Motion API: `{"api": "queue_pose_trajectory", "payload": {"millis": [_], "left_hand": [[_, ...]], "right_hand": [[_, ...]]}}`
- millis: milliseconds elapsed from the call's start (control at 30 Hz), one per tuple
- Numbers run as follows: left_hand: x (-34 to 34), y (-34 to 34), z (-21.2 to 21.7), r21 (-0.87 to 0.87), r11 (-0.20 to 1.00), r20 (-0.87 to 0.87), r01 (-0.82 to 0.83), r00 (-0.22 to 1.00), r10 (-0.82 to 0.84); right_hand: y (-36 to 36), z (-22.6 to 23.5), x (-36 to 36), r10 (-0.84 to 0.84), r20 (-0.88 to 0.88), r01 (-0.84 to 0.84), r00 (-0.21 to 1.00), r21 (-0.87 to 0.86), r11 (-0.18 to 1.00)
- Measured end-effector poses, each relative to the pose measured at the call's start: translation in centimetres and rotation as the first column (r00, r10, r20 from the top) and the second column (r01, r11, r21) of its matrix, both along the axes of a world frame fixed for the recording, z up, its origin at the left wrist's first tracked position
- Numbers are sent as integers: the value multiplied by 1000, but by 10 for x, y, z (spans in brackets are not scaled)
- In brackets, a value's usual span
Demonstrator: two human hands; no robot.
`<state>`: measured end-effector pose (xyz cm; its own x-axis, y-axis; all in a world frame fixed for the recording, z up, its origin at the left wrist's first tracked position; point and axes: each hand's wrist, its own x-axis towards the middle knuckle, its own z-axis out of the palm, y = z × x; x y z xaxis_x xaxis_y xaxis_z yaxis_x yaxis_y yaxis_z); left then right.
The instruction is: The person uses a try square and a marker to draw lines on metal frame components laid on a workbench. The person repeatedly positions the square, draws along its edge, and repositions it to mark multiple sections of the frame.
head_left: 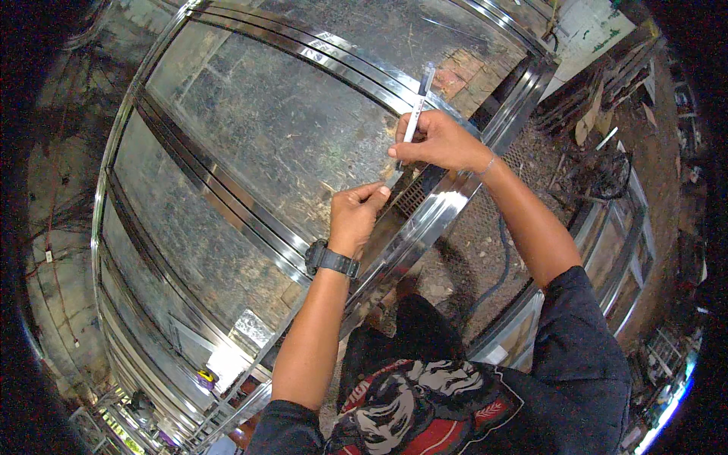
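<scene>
R hand [441, 142] closed round wht pen [416, 114].

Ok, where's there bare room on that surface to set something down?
Beyond the left hand, the scuffed grey panel looks bare between two shiny metal strips. It's crowded at the near metal rail, where the right hand holds a pen.

Large scuffed gray worktop [265, 98], brownish patches toward upper right | 1 shiny metal frame [227, 197] with parallel crossbars, lying flat across it | 1 small yellow-and-dark object [205, 378], lower left
</scene>
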<state>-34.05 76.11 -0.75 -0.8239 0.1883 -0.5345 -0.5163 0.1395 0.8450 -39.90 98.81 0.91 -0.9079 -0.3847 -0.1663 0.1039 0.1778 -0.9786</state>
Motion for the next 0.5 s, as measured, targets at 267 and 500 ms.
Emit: {"api": "queue_pose_trajectory", "payload": {"millis": [267, 500], "left_hand": [[0, 1, 2, -23, 1000, 32, -14, 999, 15], [1, 4, 7, -36, 999, 10, -20, 1000, 20]], "right_hand": [[-1, -7, -1, 12, -7, -11, 1000, 57, 998], [-1, -5, -2, 43, -2, -43, 999, 48, 998]]}}
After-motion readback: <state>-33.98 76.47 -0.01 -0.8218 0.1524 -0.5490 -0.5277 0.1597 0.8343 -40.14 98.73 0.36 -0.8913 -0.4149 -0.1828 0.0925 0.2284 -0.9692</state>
